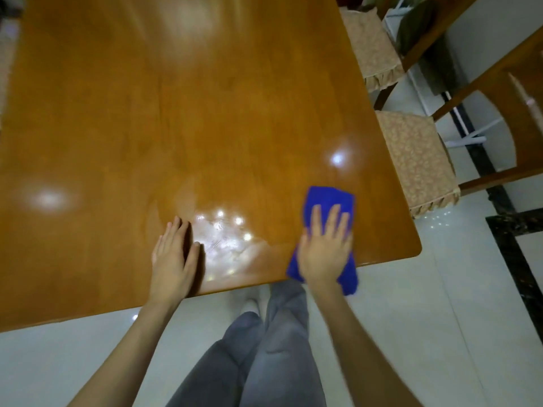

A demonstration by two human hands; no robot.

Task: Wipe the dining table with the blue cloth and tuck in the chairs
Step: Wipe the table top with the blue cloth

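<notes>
While right hand [324,248] presses blue cloth [326,201] on table [176,113], fingers spread, left hand [174,257] flat.

Left hand [173,259] flat on the bench [176,113] near its front edge. Right hand [324,248] to its right, atop the cloth [329,198], which overhangs that edge. Two chairs, near [417,160] and far [371,48], beside the bench's right side.
</notes>
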